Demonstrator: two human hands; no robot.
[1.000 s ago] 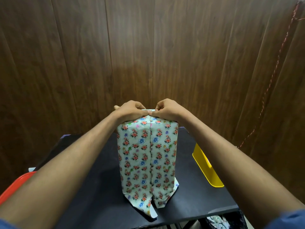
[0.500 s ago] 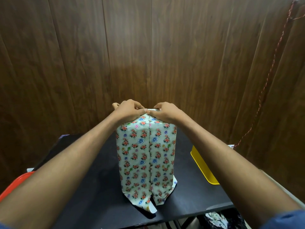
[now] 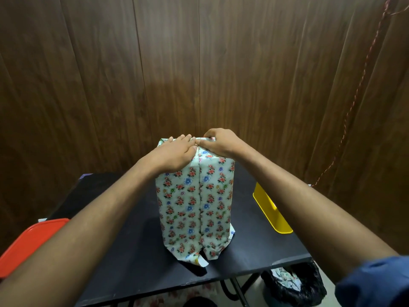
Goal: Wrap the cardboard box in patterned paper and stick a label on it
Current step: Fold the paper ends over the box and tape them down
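On black table, mid-surface, wrapped box is standing upright, clear margin all sides. Left hand is pressing flat on top; right hand is pinching floral paper at top edge. Bottom flaps are hanging loose.

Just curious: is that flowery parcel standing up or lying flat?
Standing upright: the wrapped box rests on its small end on the black table.
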